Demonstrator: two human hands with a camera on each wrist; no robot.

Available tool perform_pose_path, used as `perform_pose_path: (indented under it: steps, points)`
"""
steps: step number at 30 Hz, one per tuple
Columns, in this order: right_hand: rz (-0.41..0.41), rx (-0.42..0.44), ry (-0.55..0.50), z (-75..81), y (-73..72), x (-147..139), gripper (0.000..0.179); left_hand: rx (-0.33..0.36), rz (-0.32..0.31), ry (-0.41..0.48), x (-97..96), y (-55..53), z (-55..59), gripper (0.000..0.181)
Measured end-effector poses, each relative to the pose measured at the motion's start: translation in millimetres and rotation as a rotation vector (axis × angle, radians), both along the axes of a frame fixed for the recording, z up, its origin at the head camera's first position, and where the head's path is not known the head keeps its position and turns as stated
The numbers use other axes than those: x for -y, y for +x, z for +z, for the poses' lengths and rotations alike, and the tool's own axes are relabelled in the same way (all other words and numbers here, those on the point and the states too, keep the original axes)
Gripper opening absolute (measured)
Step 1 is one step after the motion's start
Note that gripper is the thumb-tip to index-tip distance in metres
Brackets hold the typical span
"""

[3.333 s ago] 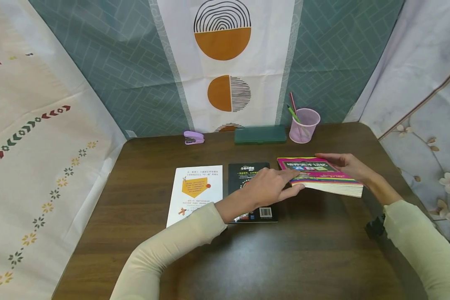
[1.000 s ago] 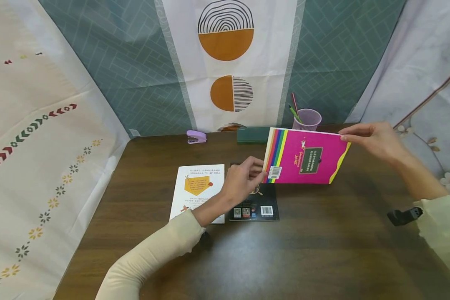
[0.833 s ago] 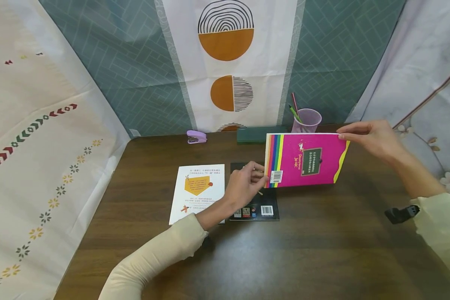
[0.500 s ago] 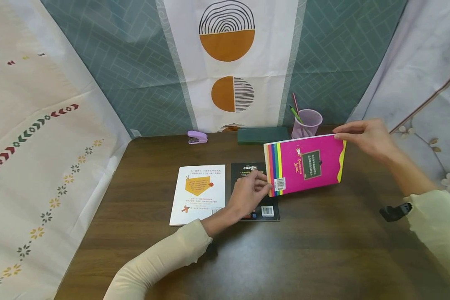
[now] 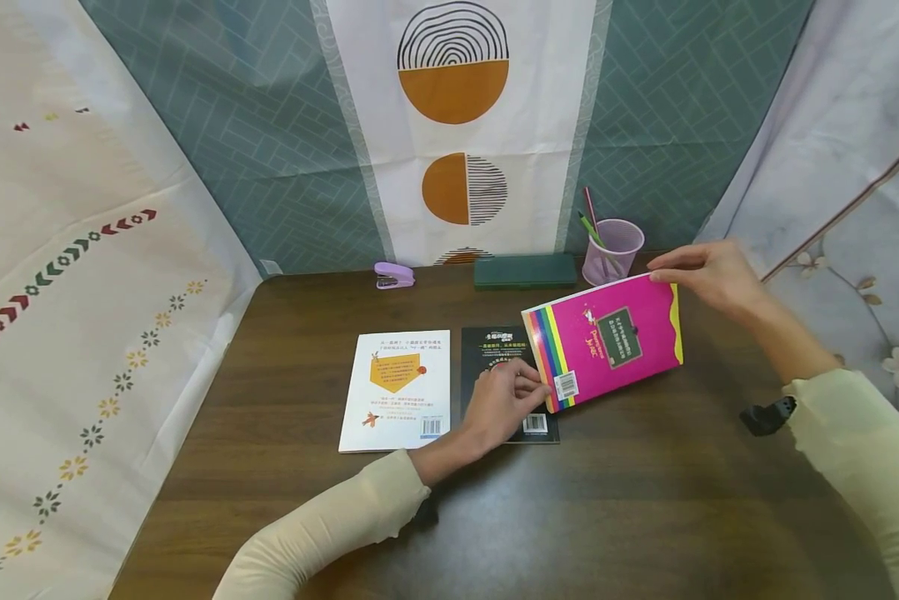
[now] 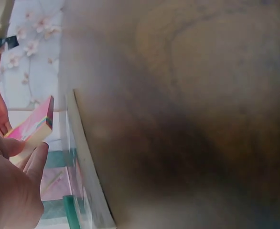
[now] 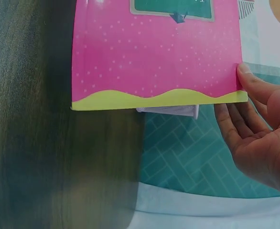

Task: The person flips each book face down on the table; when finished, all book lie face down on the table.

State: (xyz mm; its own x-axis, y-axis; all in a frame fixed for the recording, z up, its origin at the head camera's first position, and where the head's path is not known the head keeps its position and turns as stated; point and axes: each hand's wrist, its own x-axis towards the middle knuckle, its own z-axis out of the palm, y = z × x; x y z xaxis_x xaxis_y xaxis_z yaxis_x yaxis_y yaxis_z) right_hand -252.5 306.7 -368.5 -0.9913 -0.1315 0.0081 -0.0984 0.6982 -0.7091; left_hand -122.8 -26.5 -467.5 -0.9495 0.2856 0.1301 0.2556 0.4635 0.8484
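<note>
Behind the pink book [image 5: 610, 346], a pen cup [image 5: 612, 250] holds pens [image 5: 588, 218].

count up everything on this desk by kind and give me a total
Books: 3, the pink book held by the left hand and right hand, the black book, the white book
Staplers: 1, purple stapler
Cases: 1, green case
Pen cups: 1, pink cup
Total: 6

pale cream long sleeves [image 5: 329, 533]

Glossy paper cover on the pink book [image 5: 614, 342]; table [image 5: 644, 517] apparently smooth dark wood, faintly sheened
</note>
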Motion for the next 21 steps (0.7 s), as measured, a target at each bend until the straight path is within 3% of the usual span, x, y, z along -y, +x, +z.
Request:
perform_pose_path:
  steps: [11, 18, 21]
  points:
    - [0.01, 0.059, -0.026, -14.3, -10.0, 10, 0.048, 0.044, -0.017, -0.002, -6.7, 4.8, -9.7, 0.018]
    - [0.02, 0.091, -0.032, -22.5, -15.8, 16, 0.051, 0.118, -0.037, 0.05, -11.3, 9.6, -13.2, 0.017]
    - [0.026, 0.092, -0.028, -25.2, -19.0, 19, 0.051, 0.183, -0.04, 0.093, -13.5, 11.1, -12.3, 0.017]
